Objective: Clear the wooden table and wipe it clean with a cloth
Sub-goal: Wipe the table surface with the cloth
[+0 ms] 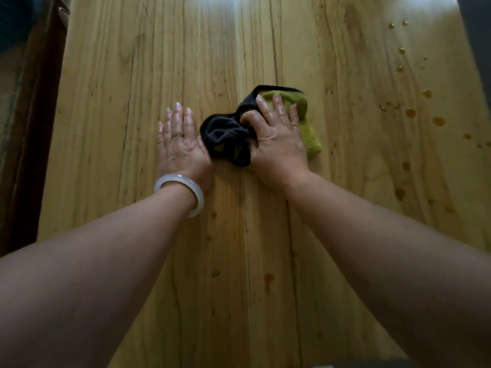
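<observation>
A long wooden table [132,102] of pale planks fills the view. A green cloth [309,134] with a black bunched part lies near the middle. My right hand [276,139] presses down on the cloth with straight fingers, and the thumb touches the black folds. My left hand [178,139] lies flat on the bare wood just left of the cloth, fingers spread, with a ring and a pale bangle on the wrist. Brown liquid drops [410,112] dot the table's right side.
More brown spots [268,278] sit between my forearms near the front. A dark wooden frame [29,128] runs along the table's left edge. A dark shape [478,49] borders the far right.
</observation>
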`<control>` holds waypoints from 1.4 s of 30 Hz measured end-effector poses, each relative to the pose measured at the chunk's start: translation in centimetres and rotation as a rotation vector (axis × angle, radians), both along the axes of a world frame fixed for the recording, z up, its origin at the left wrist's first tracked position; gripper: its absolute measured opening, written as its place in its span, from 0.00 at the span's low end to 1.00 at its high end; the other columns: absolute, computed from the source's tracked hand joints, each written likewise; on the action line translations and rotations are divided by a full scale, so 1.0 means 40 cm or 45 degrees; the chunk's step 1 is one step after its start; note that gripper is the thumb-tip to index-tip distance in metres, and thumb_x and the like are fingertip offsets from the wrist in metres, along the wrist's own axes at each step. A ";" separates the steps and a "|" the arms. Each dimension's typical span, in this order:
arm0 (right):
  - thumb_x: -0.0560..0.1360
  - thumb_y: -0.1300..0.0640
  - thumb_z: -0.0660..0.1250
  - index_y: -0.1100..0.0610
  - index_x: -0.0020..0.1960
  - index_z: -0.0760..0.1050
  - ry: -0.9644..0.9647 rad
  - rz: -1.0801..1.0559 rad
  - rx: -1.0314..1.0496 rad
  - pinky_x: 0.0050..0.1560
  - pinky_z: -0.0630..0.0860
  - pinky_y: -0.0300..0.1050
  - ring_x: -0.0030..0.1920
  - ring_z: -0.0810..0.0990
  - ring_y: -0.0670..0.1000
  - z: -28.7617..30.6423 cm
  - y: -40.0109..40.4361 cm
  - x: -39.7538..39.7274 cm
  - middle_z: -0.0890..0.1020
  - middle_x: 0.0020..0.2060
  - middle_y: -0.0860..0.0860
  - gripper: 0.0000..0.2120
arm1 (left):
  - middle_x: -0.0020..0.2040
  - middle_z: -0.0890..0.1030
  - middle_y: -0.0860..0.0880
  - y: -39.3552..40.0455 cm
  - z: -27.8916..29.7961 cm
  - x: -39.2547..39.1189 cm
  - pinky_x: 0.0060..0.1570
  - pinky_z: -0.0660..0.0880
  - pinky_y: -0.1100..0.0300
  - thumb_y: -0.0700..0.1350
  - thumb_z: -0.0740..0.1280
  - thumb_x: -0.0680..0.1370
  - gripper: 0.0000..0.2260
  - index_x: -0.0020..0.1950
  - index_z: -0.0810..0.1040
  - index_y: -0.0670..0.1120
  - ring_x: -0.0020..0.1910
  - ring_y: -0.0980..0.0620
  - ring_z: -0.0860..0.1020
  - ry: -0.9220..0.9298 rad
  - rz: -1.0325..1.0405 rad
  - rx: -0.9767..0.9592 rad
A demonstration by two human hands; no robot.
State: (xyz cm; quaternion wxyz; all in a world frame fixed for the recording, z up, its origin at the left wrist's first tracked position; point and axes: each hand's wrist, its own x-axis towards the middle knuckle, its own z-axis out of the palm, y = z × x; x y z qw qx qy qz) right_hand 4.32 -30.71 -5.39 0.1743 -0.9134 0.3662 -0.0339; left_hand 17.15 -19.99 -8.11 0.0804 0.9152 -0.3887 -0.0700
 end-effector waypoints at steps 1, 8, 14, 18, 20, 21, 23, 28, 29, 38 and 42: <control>0.80 0.46 0.56 0.46 0.69 0.67 -0.004 0.019 0.015 0.76 0.34 0.54 0.79 0.42 0.55 0.002 0.030 -0.019 0.53 0.79 0.50 0.18 | 0.78 0.42 0.47 0.001 -0.001 0.002 0.74 0.39 0.54 0.48 0.50 0.81 0.27 0.78 0.44 0.44 0.76 0.51 0.40 0.004 -0.013 0.015; 0.76 0.50 0.65 0.50 0.66 0.72 -0.092 0.071 0.092 0.77 0.41 0.58 0.79 0.47 0.56 0.003 0.243 -0.142 0.59 0.78 0.53 0.19 | 0.78 0.46 0.46 -0.005 0.000 0.005 0.74 0.40 0.54 0.46 0.49 0.82 0.25 0.77 0.49 0.42 0.77 0.49 0.44 -0.003 -0.016 -0.036; 0.69 0.51 0.73 0.51 0.61 0.73 -0.090 0.163 0.089 0.75 0.49 0.61 0.78 0.53 0.59 -0.007 0.441 -0.212 0.64 0.76 0.55 0.21 | 0.78 0.45 0.47 0.006 0.006 -0.005 0.75 0.40 0.54 0.47 0.47 0.82 0.24 0.78 0.48 0.43 0.77 0.51 0.43 -0.005 -0.022 -0.056; 0.73 0.51 0.65 0.50 0.62 0.73 -0.107 0.239 0.079 0.75 0.49 0.60 0.79 0.51 0.57 0.000 0.504 -0.264 0.62 0.77 0.54 0.17 | 0.78 0.46 0.47 0.004 0.006 -0.002 0.75 0.41 0.53 0.47 0.47 0.82 0.25 0.77 0.48 0.43 0.77 0.51 0.43 -0.009 -0.022 -0.063; 0.74 0.51 0.60 0.50 0.62 0.73 -0.109 0.276 0.067 0.75 0.50 0.60 0.79 0.52 0.57 0.004 0.497 -0.291 0.62 0.77 0.54 0.16 | 0.78 0.46 0.47 0.003 0.005 -0.001 0.75 0.41 0.53 0.48 0.47 0.82 0.25 0.77 0.48 0.43 0.77 0.51 0.43 -0.007 -0.023 -0.057; 0.75 0.52 0.59 0.50 0.62 0.74 -0.118 0.274 0.059 0.75 0.51 0.60 0.78 0.53 0.57 0.004 0.489 -0.304 0.63 0.76 0.54 0.16 | 0.78 0.45 0.48 0.004 0.005 0.001 0.75 0.41 0.53 0.48 0.47 0.82 0.25 0.77 0.48 0.43 0.77 0.51 0.43 -0.005 -0.022 -0.051; 0.76 0.54 0.61 0.50 0.60 0.75 -0.176 0.161 0.038 0.75 0.53 0.61 0.78 0.55 0.57 -0.002 0.466 -0.333 0.64 0.76 0.54 0.14 | 0.78 0.45 0.48 0.003 0.007 0.001 0.75 0.41 0.53 0.48 0.47 0.82 0.25 0.78 0.47 0.43 0.76 0.52 0.43 -0.006 -0.026 -0.047; 0.74 0.63 0.58 0.52 0.60 0.76 -0.185 -0.444 -0.064 0.76 0.50 0.62 0.78 0.55 0.58 -0.022 0.407 -0.394 0.65 0.75 0.54 0.18 | 0.78 0.45 0.47 0.003 0.016 -0.005 0.75 0.41 0.53 0.48 0.47 0.82 0.25 0.77 0.48 0.42 0.76 0.51 0.43 -0.002 -0.027 -0.043; 0.73 0.63 0.56 0.51 0.61 0.75 -0.168 -0.544 -0.093 0.76 0.49 0.61 0.78 0.55 0.58 -0.025 0.404 -0.388 0.65 0.75 0.54 0.19 | 0.78 0.45 0.47 0.003 0.016 -0.006 0.75 0.41 0.53 0.47 0.47 0.82 0.25 0.77 0.48 0.42 0.77 0.51 0.43 -0.009 -0.028 -0.043; 0.75 0.50 0.56 0.48 0.68 0.70 0.040 -0.665 -0.036 0.75 0.47 0.63 0.78 0.50 0.62 0.004 0.469 -0.260 0.59 0.77 0.58 0.22 | 0.78 0.46 0.46 0.001 0.006 -0.007 0.75 0.42 0.52 0.47 0.47 0.82 0.25 0.77 0.48 0.42 0.77 0.50 0.44 -0.030 -0.027 -0.054; 0.72 0.42 0.62 0.45 0.69 0.70 0.064 -0.281 0.007 0.74 0.49 0.63 0.78 0.49 0.62 0.004 0.529 -0.239 0.58 0.78 0.57 0.26 | 0.78 0.47 0.46 0.002 0.000 0.001 0.75 0.42 0.52 0.47 0.47 0.81 0.25 0.77 0.49 0.42 0.77 0.50 0.44 -0.043 -0.027 -0.060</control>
